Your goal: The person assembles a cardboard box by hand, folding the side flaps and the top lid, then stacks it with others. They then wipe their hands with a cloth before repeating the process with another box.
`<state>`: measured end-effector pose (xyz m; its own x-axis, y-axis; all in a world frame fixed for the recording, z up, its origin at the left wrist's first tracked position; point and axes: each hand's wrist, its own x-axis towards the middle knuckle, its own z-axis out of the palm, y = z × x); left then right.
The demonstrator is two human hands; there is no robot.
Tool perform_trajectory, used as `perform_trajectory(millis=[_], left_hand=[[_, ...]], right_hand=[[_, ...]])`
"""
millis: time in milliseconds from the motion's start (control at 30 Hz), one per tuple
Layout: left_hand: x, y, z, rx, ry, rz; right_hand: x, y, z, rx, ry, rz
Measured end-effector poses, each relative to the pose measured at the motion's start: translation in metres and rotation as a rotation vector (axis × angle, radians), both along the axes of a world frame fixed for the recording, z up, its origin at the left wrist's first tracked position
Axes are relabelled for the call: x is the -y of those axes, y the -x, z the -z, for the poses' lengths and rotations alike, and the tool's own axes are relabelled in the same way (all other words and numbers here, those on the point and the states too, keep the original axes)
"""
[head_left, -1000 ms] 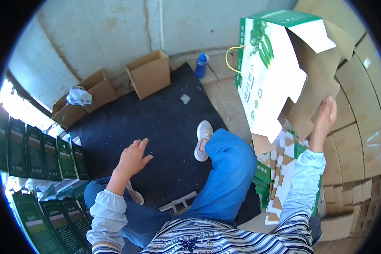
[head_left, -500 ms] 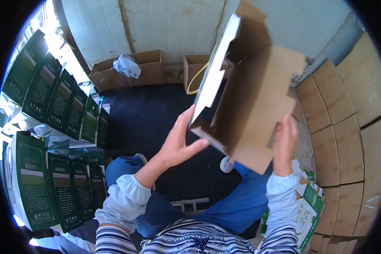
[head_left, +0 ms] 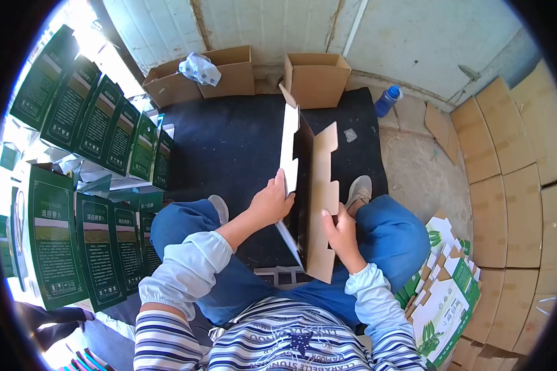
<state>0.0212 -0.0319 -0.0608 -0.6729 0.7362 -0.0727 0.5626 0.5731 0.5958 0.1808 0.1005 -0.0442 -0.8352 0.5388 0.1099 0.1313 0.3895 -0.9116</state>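
A partly folded cardboard box (head_left: 319,210), brown inside with a white outer edge, stands upright between my hands above my lap. Its notched flaps stick out and its top is open. My left hand (head_left: 271,203) grips the white left panel, thumb toward the inside. On the opposite side my right hand (head_left: 343,238) is closed on the notched edge of the brown panel. The box's printed outer face is turned away from view.
Rows of green printed boxes (head_left: 54,235) stand at left. Brown cartons (head_left: 486,210) are stacked at right, with flat printed cardboard (head_left: 440,315) beside my knee. Open cartons (head_left: 315,83) and a blue bottle (head_left: 387,102) stand near the wall. A black mat (head_left: 223,154) covers the floor.
The box has come down and closer to my lap, and its two side panels are now nearer each other. My right hand has moved left and down with it.
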Motion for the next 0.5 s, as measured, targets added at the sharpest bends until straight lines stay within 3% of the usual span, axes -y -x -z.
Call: perform_trajectory(millis=[100, 133, 267, 500], left_hand=[[-0.005, -0.009, -0.012, 0.117, 0.089, -0.031], [-0.005, -0.009, -0.006, 0.082, 0.025, -0.031], [-0.006, -0.003, 0.019, 0.027, -0.191, -0.008], [-0.005, 0.004, 0.006, 0.116, -0.368, 0.025]], right_hand=[[0.002, -0.001, 0.005, 0.04, -0.115, -0.087], [0.002, 0.003, 0.007, -0.042, -0.213, -0.108], [0.006, 0.006, -0.009, 0.093, -0.238, -0.135], [0.016, 0.013, -0.026, 0.169, -0.276, -0.191]])
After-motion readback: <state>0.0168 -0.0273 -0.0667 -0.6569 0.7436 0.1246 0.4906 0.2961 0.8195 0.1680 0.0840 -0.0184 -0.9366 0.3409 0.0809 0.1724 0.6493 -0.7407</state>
